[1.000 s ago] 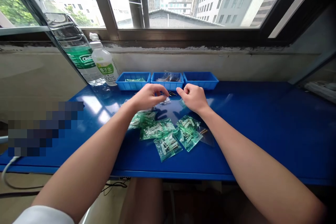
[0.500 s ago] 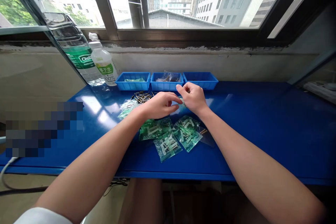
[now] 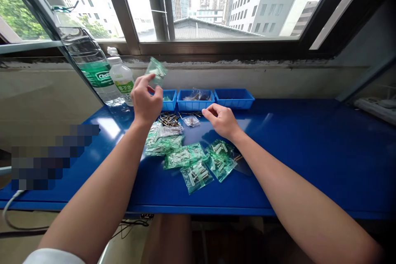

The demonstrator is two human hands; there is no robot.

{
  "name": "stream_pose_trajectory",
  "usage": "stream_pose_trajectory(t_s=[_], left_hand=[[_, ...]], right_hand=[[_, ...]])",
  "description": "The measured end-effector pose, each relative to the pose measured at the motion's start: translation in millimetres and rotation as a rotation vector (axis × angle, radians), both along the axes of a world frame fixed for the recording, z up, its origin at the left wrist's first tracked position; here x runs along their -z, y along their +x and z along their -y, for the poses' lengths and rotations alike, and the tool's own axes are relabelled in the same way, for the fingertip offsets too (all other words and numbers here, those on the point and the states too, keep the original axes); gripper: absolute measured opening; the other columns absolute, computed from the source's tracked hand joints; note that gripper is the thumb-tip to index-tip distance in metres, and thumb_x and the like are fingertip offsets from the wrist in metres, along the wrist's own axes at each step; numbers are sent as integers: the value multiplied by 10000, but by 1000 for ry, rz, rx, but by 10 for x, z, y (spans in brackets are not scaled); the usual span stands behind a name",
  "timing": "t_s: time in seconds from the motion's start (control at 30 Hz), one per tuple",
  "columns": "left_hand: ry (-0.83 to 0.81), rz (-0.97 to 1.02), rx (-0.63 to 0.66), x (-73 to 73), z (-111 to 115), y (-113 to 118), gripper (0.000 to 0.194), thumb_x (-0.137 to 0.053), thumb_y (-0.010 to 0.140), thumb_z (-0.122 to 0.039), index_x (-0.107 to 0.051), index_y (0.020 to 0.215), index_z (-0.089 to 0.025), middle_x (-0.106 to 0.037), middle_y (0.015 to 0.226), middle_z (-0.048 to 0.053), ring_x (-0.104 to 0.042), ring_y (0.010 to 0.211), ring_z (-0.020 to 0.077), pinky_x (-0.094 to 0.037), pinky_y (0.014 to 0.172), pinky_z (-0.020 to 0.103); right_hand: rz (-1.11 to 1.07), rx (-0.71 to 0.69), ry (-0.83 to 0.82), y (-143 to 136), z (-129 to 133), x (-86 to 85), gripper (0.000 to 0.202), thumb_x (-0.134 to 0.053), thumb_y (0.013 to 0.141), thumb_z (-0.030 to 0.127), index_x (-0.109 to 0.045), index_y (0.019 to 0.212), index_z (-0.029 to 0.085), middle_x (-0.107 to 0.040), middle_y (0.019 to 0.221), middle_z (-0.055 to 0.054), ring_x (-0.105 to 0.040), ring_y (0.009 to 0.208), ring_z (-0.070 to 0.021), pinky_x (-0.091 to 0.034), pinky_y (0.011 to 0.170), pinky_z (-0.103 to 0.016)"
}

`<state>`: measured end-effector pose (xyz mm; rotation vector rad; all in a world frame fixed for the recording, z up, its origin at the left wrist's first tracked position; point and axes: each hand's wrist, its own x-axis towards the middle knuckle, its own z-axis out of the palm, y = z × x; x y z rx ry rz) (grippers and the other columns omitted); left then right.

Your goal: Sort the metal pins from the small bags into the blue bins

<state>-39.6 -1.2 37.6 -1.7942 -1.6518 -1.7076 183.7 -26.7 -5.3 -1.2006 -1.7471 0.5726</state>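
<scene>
My left hand (image 3: pixel 147 98) is raised in front of the left blue bin (image 3: pixel 168 105), pinching a small green-tinted bag (image 3: pixel 156 70) by its lower edge. My right hand (image 3: pixel 220 119) hovers over the table just before the right blue bin (image 3: pixel 234 104); its fingers are curled together, and what they hold, if anything, is hidden. Between the hands lie a small clear bag (image 3: pixel 191 121) and a pile of dark and gold pins (image 3: pixel 169 119). Several green bags with pale pieces, including one near the front (image 3: pixel 197 174), lie below them.
The middle blue bin (image 3: pixel 195 105) holds clear bags. A large water bottle (image 3: pixel 93 62) and a smaller bottle (image 3: pixel 121 75) stand at the back left. A power strip (image 3: pixel 375 107) sits at the far right, and a window spans the back.
My left hand has moved up and left from beside my right hand, lifting the green bag. My right hand has shifted slightly down. The small clear bag now shows.
</scene>
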Motion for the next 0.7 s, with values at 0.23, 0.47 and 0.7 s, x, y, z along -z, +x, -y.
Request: stream_pose_trajectory(t_s=[0.23,0.47,0.7], left_hand=[[-243,-29,-89,29,-131,-263,324,-606,692,-241,-713,993,-185,-689,1025,93,-637,929,266,-470,916,389],[-420,-108,-59,-98,-30,-237,174,-600,671,-311,-735,733,-220,-680,644,34,-628,684,241,-491,697,339],[-459,-296,247,-445,622,127,190,-601,725,-379,-721,696,-234,-602,526,20,-524,499,176,-412,502,298]], right_hand=[[67,-74,-13,10,9,8,322,-550,826,458,-571,658,184,-573,596,9,-480,567,-115,-356,559,-240],[99,-93,-7,35,-14,26,317,-550,823,455,-576,667,180,-577,598,11,-482,560,-109,-353,556,-240],[181,-116,-34,75,-37,77,259,-576,799,414,-607,692,180,-618,634,-3,-509,565,-118,-356,540,-242]])
